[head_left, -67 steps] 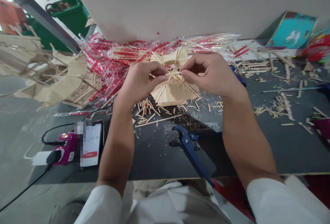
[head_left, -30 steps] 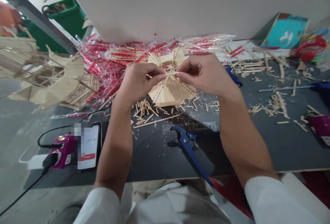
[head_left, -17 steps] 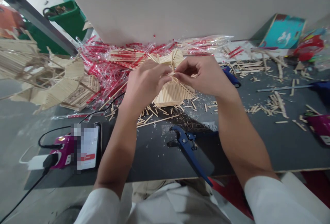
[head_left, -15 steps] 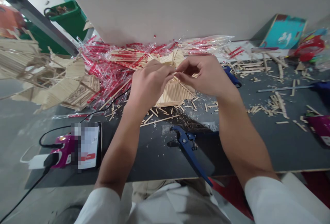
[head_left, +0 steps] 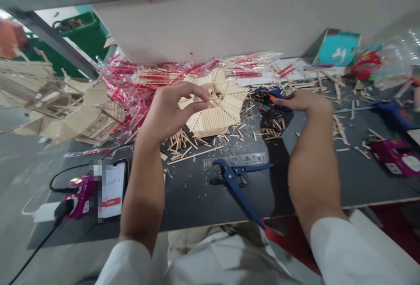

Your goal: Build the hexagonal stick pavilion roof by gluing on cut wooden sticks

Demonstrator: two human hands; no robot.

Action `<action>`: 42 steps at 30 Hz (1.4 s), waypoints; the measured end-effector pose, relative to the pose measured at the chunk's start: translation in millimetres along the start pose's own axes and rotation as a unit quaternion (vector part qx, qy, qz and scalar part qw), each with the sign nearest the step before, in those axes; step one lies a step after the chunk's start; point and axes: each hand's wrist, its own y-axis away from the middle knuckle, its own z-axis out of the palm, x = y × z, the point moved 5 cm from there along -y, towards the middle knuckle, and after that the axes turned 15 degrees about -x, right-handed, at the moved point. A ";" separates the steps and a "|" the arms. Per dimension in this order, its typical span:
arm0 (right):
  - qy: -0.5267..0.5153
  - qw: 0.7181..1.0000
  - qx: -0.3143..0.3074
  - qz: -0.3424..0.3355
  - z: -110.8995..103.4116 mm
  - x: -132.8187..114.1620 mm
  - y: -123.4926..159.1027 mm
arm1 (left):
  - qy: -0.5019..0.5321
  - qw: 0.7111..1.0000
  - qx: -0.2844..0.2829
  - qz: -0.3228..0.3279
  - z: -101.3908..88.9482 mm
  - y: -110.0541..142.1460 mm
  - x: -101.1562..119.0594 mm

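My left hand (head_left: 177, 107) is raised at the left side of a many-sided model roof of thin wooden sticks (head_left: 210, 121). Its thumb and index finger curve together at the tips, and anything pinched there is too small to make out. Off to the right, my right hand (head_left: 306, 101) reaches over the table with its fingertips at a blue-and-orange tool (head_left: 274, 94). The hand partly covers this tool, and most of its fingers are hidden. In front of the model lie a clear ruler (head_left: 252, 159) and a blue ratchet cutter (head_left: 234, 180) with spread handles.
Red-and-clear wrappers with sticks (head_left: 124, 83) are heaped at the back left, beside a larger stick model (head_left: 65, 105). Stick offcuts litter the dark table (head_left: 203, 202). A phone (head_left: 114, 188) and a purple power strip (head_left: 78, 193) lie left; another blue tool (head_left: 390, 114) lies right.
My hands have parted from above the model. The right went rightward to the blue-and-orange tool, and the left drew slightly left. The view has shifted a little.
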 end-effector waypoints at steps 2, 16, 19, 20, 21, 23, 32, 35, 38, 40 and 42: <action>0.001 0.998 -0.016 0.069 15.2 0.7 -16.9 | 0.051 0.999 0.016 0.001 0.6 -1.6 -7.2; -0.130 0.957 0.259 0.000 -30.5 -34.1 36.3 | 0.425 0.881 0.104 -0.180 3.5 -2.4 -53.7; -0.171 0.926 0.320 -0.101 -42.2 -67.8 58.0 | 0.509 0.830 0.128 -0.187 4.9 -2.9 -59.1; -0.184 0.914 0.331 -0.143 -43.6 -81.1 64.8 | 0.535 0.812 0.134 -0.189 5.7 -3.4 -60.5; -0.196 0.901 0.340 -0.184 -43.6 -94.9 71.5 | 0.557 0.796 0.136 -0.192 6.7 -4.1 -61.5; -0.210 0.879 0.346 -0.253 -39.9 -122.6 83.7 | 0.589 0.770 0.137 -0.204 8.9 -5.3 -62.9; -0.156 0.900 0.313 -0.260 -9.6 -185.4 86.7 | 0.628 0.723 0.147 -0.247 15.9 -5.3 -68.6; -0.151 0.906 0.301 -0.259 -7.1 -184.8 79.1 | 0.631 0.722 0.147 -0.243 17.6 -6.6 -69.4; -0.140 0.913 0.291 -0.248 -7.1 -183.8 79.0 | 0.626 0.726 0.149 -0.244 18.6 -7.3 -70.1; -0.123 0.923 0.280 -0.234 -7.1 -184.2 81.5 | 0.617 0.732 0.151 -0.247 18.8 -7.3 -70.7; -0.105 0.932 0.268 -0.219 -7.1 -185.1 84.1 | 0.605 0.741 0.151 -0.249 18.6 -7.2 -71.0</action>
